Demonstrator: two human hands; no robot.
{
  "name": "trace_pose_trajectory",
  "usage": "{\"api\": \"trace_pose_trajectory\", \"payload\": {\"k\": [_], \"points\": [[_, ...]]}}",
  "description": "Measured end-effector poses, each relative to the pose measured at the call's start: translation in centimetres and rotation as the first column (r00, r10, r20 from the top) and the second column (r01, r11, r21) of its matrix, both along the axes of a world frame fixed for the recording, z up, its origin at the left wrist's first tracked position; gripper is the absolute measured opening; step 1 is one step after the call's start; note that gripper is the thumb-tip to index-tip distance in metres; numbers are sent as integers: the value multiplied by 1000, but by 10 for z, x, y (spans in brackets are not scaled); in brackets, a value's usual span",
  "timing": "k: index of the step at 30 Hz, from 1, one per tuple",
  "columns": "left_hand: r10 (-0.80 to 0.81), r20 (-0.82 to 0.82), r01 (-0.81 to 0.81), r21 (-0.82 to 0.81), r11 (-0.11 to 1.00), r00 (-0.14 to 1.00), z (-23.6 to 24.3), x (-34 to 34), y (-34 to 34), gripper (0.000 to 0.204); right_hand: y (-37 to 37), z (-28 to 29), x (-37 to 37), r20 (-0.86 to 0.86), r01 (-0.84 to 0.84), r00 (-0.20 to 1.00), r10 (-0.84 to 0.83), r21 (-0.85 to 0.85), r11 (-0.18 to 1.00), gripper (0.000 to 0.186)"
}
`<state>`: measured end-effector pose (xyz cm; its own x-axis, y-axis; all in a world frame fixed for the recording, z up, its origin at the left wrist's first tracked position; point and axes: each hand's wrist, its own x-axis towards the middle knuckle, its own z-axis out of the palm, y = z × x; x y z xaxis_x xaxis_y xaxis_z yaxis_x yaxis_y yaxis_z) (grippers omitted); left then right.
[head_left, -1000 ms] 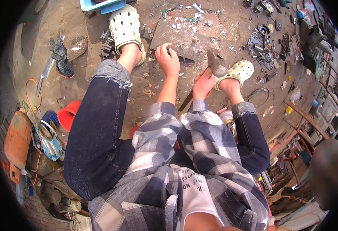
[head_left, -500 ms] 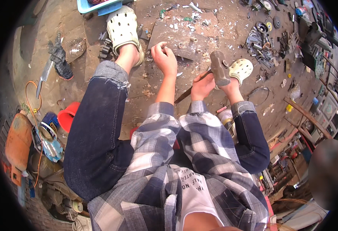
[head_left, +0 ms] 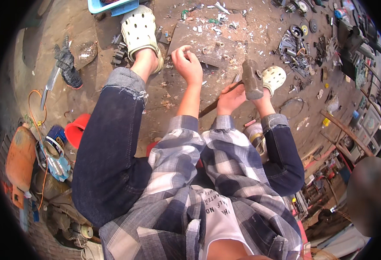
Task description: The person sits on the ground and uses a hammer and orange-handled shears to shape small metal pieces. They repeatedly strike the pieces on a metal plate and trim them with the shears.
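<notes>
My right hand (head_left: 231, 99) is wrapped round the dark handle of a sledgehammer (head_left: 253, 79). Its heavy metal head is raised beside my right shoe, and the handle slants down to the left behind my wrist. My left hand (head_left: 188, 65) is closed, fingers curled together, above the near part of a flat metal plate (head_left: 186, 38). Whatever those fingers hold, if anything, is hidden or too small to name. A small ring-shaped piece (head_left: 219, 43) lies on the plate, among scattered pale fragments.
A blue basin (head_left: 112, 8) stands beyond my left shoe (head_left: 139, 30). Left lie a knife (head_left: 50, 84), a dark glove (head_left: 69, 65), a red bowl (head_left: 76, 132) and an orange gas cylinder (head_left: 20, 158). Metal parts (head_left: 292, 50) are heaped beyond my right shoe (head_left: 273, 79).
The hammer head has shifted slightly to the right and nearer to me, with my right hand following a little. My left hand has barely moved and stays closed.
</notes>
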<state>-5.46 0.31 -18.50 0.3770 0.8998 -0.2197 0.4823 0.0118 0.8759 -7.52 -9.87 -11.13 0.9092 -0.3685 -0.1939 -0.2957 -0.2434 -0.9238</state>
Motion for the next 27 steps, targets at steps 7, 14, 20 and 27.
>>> {"api": "trace_pose_trajectory", "payload": {"k": [7,14,20,27], "points": [[-45,-10,45,38,998,999,-3,-1,-7,18,-1,-9,3,-436,88,900,16,218,972,47],[-596,-153,616,185,766,788,-3,10,-35,31,-29,2,-7,-454,166,889,-57,204,965,50],[-672,-129,680,246,691,729,-9,22,-38,22,-33,-7,-21,-525,222,845,-98,179,958,51],[-588,-115,594,275,756,801,-7,13,-38,23,-44,-30,-51,-684,139,728,-46,82,987,55]]}}
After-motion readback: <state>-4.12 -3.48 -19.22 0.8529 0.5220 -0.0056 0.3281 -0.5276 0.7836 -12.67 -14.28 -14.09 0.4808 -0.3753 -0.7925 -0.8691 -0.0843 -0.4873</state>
